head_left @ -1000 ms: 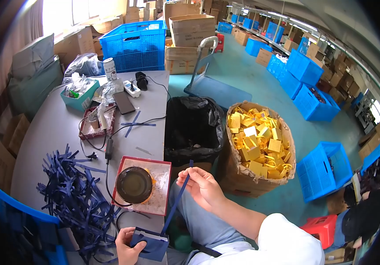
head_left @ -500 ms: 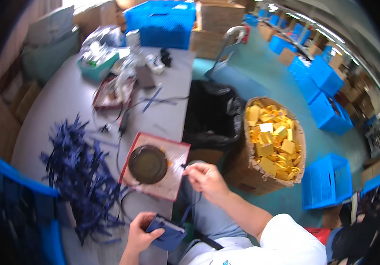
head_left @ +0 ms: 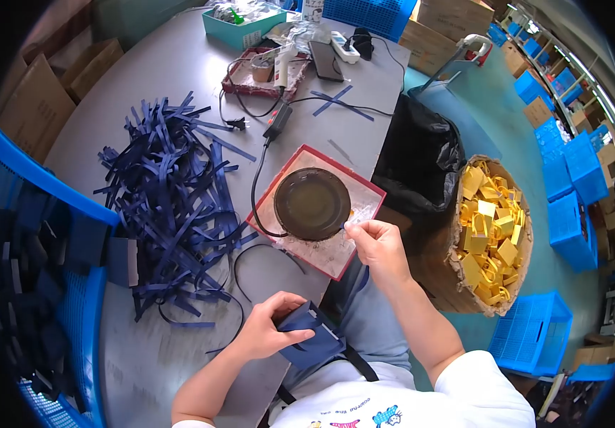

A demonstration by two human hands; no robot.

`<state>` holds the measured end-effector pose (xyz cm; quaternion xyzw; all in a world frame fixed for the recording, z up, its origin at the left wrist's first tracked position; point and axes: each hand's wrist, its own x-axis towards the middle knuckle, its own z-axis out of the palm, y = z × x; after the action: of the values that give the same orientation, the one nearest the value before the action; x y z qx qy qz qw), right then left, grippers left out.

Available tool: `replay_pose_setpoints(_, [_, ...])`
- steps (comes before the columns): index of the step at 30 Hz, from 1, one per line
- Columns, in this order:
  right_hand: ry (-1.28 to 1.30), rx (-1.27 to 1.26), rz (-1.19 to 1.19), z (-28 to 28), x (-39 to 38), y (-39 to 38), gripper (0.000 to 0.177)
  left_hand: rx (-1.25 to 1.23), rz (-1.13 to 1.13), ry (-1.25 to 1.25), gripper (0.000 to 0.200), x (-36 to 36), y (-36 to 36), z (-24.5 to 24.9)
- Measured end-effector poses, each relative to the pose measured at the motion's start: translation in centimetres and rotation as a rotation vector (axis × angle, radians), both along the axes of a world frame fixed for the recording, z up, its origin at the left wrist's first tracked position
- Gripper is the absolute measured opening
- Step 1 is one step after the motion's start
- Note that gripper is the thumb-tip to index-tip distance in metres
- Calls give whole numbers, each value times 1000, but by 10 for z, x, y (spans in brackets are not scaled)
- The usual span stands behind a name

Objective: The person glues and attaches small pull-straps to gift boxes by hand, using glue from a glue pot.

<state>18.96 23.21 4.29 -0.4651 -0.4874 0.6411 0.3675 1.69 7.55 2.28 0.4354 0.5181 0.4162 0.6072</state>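
The table [head_left: 143, 78] carries the tray [head_left: 332, 253], which we use as the reference for every position below. To the far left of the tray, past the table edge, stands a blue crate [head_left: 43, 182] filled with dark blue pieces that we cannot identify. Between the crate and the tray lies a loose pile [head_left: 172, 185] of dark blue ribbon, spread over the table and reaching just beside the tray's left corner. To the right of the tray, on the floor, stands a carton [head_left: 528, 242] filled with yellow boxes [head_left: 489, 228]. Between the carton and the tray is a bin [head_left: 421, 153] lined in black, close to the tray's right edge. The tray itself is red-rimmed and sits at the table's near right edge. A round dark pot [head_left: 312, 203] rests in its middle, and a black cable [head_left: 256, 189] runs from the pot's left side back to an adapter [head_left: 277, 121] behind the tray. Further behind the tray lie a second tray [head_left: 250, 84], a phone [head_left: 324, 60] and a power strip [head_left: 343, 48]. The right hand [head_left: 380, 248] hangs over the tray's near right part. Its thumb and forefinger are pinched on the end of a strip [head_left: 348, 226], and that end touches the pot's rim. The left hand [head_left: 264, 332] is in front of the tray, over the table's near edge, well apart from the right hand. Its fingers are curled around a dark blue bag [head_left: 316, 344], with the thumb pressed on the top. We cannot tell whether the strip reaches the bag.
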Motion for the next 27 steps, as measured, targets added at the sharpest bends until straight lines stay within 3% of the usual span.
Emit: replay_pose_setpoints(27, [-51, 7, -15, -8, 13, -2, 19, 57, -15, 5, 48, -2, -2, 3])
